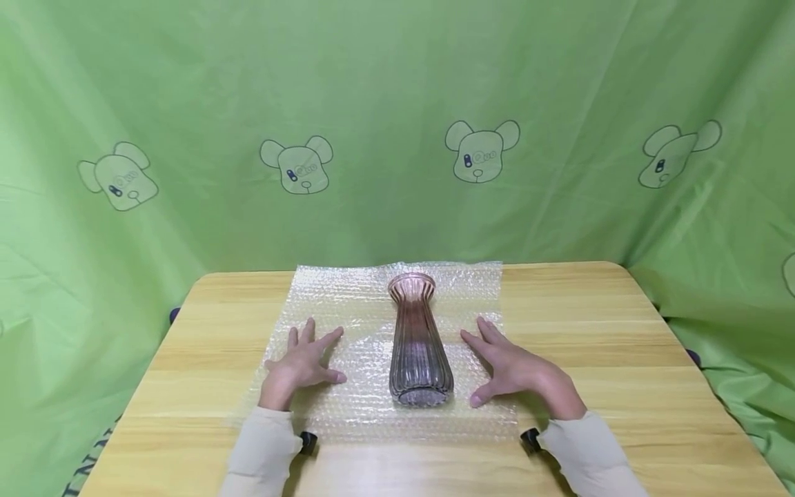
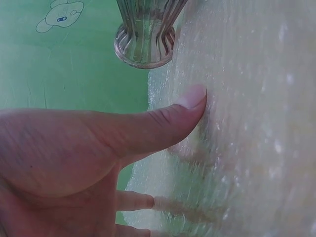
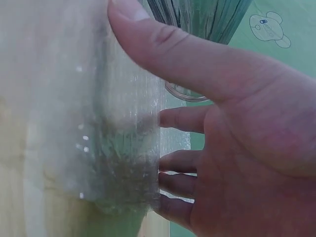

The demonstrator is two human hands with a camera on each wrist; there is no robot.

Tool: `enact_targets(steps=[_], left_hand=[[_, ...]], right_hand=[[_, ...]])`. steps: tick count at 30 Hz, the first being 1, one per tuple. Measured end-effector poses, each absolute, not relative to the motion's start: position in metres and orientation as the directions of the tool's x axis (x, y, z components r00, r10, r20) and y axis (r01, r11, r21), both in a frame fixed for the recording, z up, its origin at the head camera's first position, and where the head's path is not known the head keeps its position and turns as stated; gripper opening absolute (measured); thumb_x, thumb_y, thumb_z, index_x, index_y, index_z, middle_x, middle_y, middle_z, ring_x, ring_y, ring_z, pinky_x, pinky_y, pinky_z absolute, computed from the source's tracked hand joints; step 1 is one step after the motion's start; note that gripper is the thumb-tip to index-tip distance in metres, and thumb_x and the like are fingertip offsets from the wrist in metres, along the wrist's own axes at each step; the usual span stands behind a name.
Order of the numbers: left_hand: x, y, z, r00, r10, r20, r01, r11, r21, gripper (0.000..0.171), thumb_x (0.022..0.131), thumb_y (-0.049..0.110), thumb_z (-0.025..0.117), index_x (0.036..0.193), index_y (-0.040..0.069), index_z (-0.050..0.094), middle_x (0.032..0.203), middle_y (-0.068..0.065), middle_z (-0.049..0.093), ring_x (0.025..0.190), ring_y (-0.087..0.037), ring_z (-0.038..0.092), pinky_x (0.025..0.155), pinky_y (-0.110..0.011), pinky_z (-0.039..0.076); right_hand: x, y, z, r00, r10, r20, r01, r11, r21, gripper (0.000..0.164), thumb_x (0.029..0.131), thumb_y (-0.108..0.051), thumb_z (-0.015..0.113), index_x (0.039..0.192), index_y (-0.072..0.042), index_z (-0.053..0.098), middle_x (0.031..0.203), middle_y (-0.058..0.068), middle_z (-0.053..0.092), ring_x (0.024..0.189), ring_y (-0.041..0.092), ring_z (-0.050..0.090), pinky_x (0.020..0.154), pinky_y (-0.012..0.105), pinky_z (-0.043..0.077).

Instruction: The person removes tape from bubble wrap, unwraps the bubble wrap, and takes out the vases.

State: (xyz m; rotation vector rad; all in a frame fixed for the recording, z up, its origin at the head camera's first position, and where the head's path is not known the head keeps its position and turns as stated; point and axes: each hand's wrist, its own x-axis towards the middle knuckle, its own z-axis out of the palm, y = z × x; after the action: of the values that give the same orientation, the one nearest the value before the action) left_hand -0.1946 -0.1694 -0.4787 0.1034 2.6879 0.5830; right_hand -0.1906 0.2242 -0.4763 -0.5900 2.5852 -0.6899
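Observation:
A ribbed glass vase [image 1: 421, 338], pink at its flared mouth and grey toward its base, lies on its side on a sheet of bubble wrap [image 1: 360, 407]. Its mouth points to the far edge of the table. To the left of the vase, my left hand [image 1: 304, 362] touches the wrap with spread fingers. My right hand [image 1: 512, 366] rests its fingertips on the wrap's right part, thumb apart from the fingers. Neither hand touches the vase. In the left wrist view the vase's rim [image 2: 145, 61] shows beyond the thumb; in the right wrist view my thumb partly covers the vase [image 3: 207, 19].
The wrap lies flat on a light wooden table [image 1: 596, 331], reaching its far edge. A green curtain [image 1: 385, 83] with printed bear heads hangs behind and at both sides. Dark wrist-camera pieces [image 1: 308, 443] sit by the sleeves.

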Motion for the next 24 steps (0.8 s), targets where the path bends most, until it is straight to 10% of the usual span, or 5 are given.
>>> enact_targets(steps=[16,24], left_hand=[[-0.195,-0.168,-0.477,-0.923,0.161,-0.350,0.022,0.928,0.371,0.094,0.083,0.044,0.083,0.162,0.031,0.033,0.169,-0.024,-0.002,0.151,-0.055,-0.004,0.089,-0.096,0.009],[-0.194,-0.167,-0.477,-0.920,0.164,-0.355,0.024,0.930,0.367,0.094,0.083,0.044,0.082,0.162,0.031,0.033,0.169,-0.024,-0.002,0.150,-0.056,-0.004,0.089,-0.096,0.010]], right_hand=[[-0.201,0.231,-0.471,-0.876,-0.483,0.006,-0.405,0.728,-0.553,0.073,0.092,-0.024,0.077,0.149,0.007,0.045,0.150,0.032,0.045,0.138,0.052,0.042,0.114,0.065,0.033],[-0.207,0.206,-0.473,-0.897,-0.439,0.049,-0.329,0.590,-0.738,0.070,0.100,-0.027,0.068,0.154,0.005,0.037,0.138,0.031,0.057,0.122,0.045,0.060,0.103,0.053,0.052]])
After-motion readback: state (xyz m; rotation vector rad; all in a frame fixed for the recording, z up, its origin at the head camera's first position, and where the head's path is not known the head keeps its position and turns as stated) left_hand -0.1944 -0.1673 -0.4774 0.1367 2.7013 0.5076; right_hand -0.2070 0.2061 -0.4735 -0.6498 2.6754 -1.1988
